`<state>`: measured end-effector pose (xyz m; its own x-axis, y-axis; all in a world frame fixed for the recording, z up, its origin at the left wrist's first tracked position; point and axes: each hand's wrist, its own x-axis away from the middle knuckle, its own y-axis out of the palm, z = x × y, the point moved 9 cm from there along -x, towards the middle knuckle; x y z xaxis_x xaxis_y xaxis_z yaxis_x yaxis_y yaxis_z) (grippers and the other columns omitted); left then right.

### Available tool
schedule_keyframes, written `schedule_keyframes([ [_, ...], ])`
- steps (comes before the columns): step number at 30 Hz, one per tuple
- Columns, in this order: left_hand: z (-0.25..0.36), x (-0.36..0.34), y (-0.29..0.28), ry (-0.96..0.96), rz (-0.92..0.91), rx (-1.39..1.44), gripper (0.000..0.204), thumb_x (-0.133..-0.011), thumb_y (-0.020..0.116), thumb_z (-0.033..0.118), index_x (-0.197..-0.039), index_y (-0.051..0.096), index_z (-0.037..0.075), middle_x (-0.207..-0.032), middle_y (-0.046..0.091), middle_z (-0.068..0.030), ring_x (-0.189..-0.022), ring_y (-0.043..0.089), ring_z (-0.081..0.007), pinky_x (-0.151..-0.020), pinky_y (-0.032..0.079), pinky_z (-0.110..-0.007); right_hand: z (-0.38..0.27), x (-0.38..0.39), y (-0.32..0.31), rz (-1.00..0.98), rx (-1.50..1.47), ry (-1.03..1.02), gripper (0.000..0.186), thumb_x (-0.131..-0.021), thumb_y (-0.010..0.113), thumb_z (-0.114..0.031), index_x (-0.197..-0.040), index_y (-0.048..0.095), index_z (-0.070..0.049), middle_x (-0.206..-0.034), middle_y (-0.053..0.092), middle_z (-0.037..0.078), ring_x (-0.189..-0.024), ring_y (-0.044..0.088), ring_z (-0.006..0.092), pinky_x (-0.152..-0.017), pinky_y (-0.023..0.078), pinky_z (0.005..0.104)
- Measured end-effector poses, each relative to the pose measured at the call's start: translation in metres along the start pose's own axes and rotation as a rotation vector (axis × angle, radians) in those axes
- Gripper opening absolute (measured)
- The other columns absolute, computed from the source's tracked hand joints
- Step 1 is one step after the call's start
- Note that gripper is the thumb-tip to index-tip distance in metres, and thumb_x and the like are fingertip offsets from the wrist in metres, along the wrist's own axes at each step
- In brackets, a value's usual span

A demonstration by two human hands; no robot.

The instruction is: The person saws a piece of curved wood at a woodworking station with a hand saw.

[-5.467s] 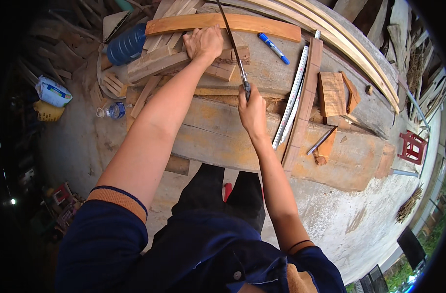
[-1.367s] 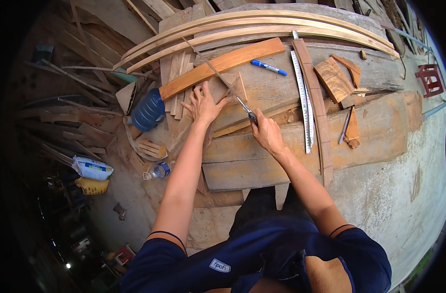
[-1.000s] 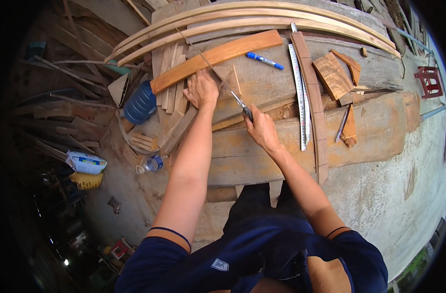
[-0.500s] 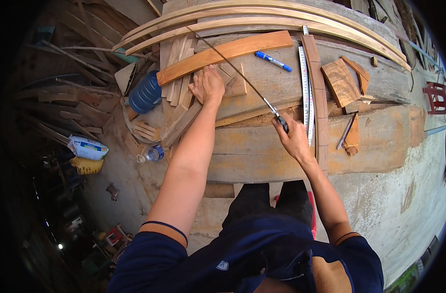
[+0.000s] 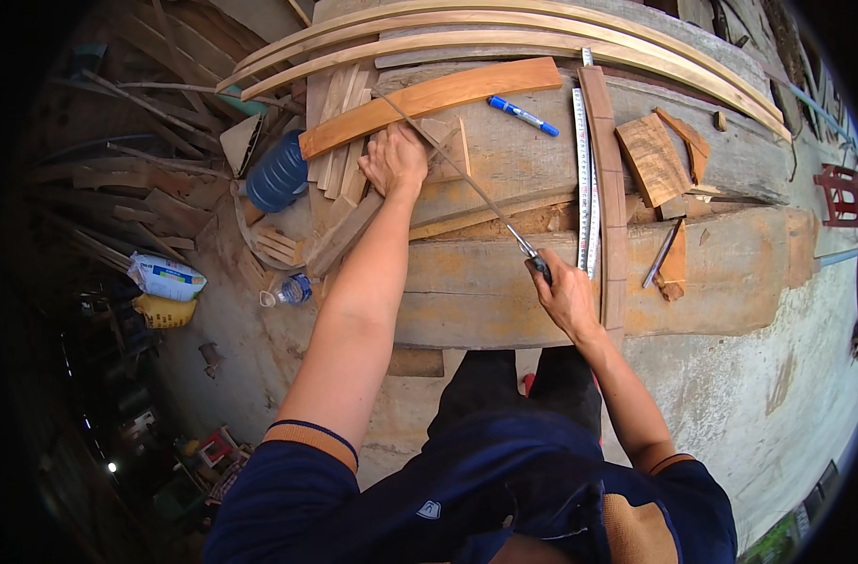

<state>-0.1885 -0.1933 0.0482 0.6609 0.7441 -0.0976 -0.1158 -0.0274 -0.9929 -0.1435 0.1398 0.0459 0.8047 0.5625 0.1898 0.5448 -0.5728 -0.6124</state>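
My right hand (image 5: 562,291) is closed round the dark handle of a long, thin saw (image 5: 467,197), whose blade runs up and left across an orange curved board (image 5: 476,80). My left hand (image 5: 394,160) has its fingers curled at the near edge of that board, over a pile of short wooden pieces (image 5: 337,174); what lies under the fingertips is hidden. A blue marker (image 5: 523,116) rests beyond the blade. To the right lie a white measuring strip (image 5: 584,169) and a reddish-brown batten (image 5: 609,188).
Long pale strips (image 5: 655,66) arch along the back of the weathered planks (image 5: 485,310). Wood blocks (image 5: 651,160) lie at right, a blue jug (image 5: 275,174) and small bottle (image 5: 296,289) at left, beside scrap timber and sacks (image 5: 166,277). A red stool (image 5: 839,195) stands far right.
My left fingers, spread 1.4 seconds ago, are now curled. My right hand and saw handle have moved right and down, away from my left hand, with the blade still crossing the board.
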Motion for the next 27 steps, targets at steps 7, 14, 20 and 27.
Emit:
schedule_keyframes([
  [7,-0.003,0.0,-0.005,-0.012,-0.012,-0.007,0.04,-0.103,0.035,0.033,-0.107,0.068,0.01,-0.107,0.07,-0.0094,-0.107,0.061,-0.0273,-0.091,0.04,-0.045,0.021,0.036,-0.024,-0.077,0.028,0.043,0.013,-0.093,0.063,-0.017,-0.098,0.057,-0.006,-0.071,0.063,0.023,-0.069,0.062,0.0451,-0.062,0.048,0.0517],
  [14,0.001,0.0,-0.01,0.024,0.001,0.012,0.04,-0.103,0.036,0.033,-0.107,0.068,0.01,-0.109,0.07,-0.0083,-0.104,0.062,-0.027,-0.09,0.04,-0.045,-0.012,-0.04,0.003,-0.135,-0.024,-0.026,0.016,-0.095,0.059,-0.017,-0.102,0.057,-0.003,-0.076,0.064,0.027,-0.074,0.063,0.0471,-0.066,0.049,0.0543],
  [20,0.002,-0.002,-0.004,0.006,0.014,0.032,0.041,-0.104,0.035,0.033,-0.11,0.069,0.01,-0.111,0.071,-0.008,-0.106,0.061,-0.0265,-0.091,0.039,-0.045,-0.045,-0.092,0.017,-0.11,-0.079,-0.063,0.016,-0.097,0.056,-0.018,-0.101,0.056,-0.002,-0.078,0.064,0.028,-0.076,0.062,0.049,-0.068,0.048,0.0561],
  [27,0.0,-0.003,-0.006,-0.03,-0.086,0.05,0.044,-0.105,0.031,0.035,-0.11,0.068,0.011,-0.114,0.069,-0.0092,-0.112,0.06,-0.028,-0.095,0.039,-0.048,-0.002,0.053,-0.05,-0.177,-0.016,0.104,0.015,-0.091,0.06,-0.01,-0.105,0.057,-0.005,-0.076,0.063,0.026,-0.075,0.063,0.0468,-0.067,0.047,0.0547],
])
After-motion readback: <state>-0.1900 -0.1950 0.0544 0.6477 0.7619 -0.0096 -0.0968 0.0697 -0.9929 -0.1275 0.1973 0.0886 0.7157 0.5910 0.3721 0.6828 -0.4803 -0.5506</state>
